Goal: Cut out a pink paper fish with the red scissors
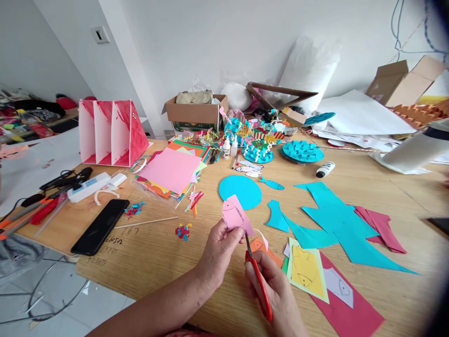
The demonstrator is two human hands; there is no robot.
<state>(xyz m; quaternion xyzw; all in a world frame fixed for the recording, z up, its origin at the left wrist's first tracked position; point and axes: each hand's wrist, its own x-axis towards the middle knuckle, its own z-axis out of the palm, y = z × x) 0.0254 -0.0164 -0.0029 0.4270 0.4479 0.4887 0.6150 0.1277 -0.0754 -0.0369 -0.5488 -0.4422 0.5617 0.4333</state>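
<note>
My left hand [218,250] pinches a pink paper piece with a fish drawn on it [234,214], held up above the wooden table [157,252]. My right hand [277,292] grips red-handled scissors [258,278], whose blades meet the pink paper's lower edge. A thin pink strip curls off beside the blades. A yellow paper fish on a pale green sheet [306,270] lies just right of my right hand, over a red sheet [345,311].
A blue paper circle [240,192], blue offcuts [336,224] and dark pink scraps [380,227] lie ahead. A coloured paper stack [171,171], black phone [100,226], glue bottles [226,147], a cardboard box [196,112] and a pink-red file holder [110,132] stand further back.
</note>
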